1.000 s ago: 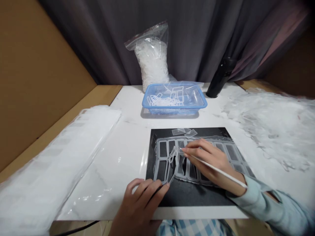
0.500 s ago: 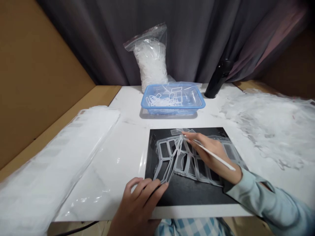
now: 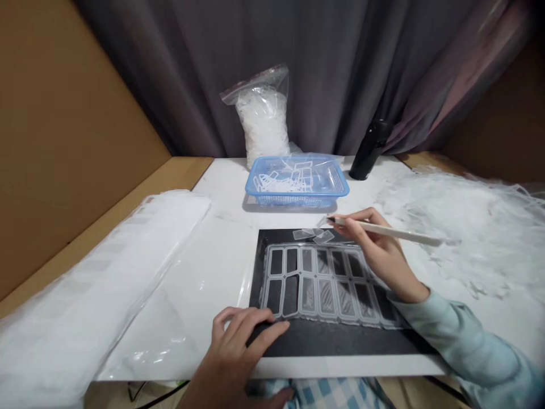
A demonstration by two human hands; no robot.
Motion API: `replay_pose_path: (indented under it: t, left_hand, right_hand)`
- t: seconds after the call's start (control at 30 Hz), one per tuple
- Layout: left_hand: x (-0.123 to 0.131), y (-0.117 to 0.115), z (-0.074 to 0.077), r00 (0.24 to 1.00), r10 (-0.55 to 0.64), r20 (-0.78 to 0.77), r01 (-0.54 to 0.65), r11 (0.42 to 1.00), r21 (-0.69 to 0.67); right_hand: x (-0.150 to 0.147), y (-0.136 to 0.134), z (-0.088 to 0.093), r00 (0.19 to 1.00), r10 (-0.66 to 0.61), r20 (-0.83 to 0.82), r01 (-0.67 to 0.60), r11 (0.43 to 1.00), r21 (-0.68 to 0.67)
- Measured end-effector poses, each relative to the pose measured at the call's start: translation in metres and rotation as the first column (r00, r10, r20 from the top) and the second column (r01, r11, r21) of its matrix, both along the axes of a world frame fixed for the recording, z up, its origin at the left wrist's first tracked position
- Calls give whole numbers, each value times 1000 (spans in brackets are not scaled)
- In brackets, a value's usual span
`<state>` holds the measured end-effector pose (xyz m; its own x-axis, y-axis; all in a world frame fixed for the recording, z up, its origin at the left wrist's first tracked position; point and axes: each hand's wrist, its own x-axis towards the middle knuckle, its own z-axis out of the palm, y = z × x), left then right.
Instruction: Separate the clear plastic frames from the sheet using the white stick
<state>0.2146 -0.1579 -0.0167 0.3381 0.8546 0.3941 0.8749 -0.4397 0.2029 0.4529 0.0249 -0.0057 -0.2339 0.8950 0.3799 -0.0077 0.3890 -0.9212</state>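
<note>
A translucent sheet of rectangular frames (image 3: 320, 283) lies flat on a black mat (image 3: 336, 335). My left hand (image 3: 238, 352) rests with curled fingers pressing the sheet's near left corner and the mat. My right hand (image 3: 381, 253) is raised over the mat's far right, pinching a thin white stick tool (image 3: 385, 230) whose dark tip points left. A few small clear cut pieces (image 3: 313, 234) lie at the mat's far edge, just left of the tool tip.
A blue basket (image 3: 297, 183) of clear frames stands behind the mat, with a bag of white plastic bits (image 3: 264, 119) and a black bottle (image 3: 368, 149) at the curtain. A pile of white scraps (image 3: 464, 227) fills the right; stacked plastic-wrapped sheets (image 3: 97, 278) lie left.
The lifted part of the sheet has dropped and the sheet now lies flat. My right hand has risen and moved away to the far right with the tool. The left hand stayed put.
</note>
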Motion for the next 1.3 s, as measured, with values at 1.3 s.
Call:
replay_pose_path:
  t: [1.3]
  left_hand:
    - [-7, 42, 17, 535, 480, 695, -463, 855, -234]
  right_hand:
    - [-7, -37, 3, 632, 739, -231, -744, 496, -447]
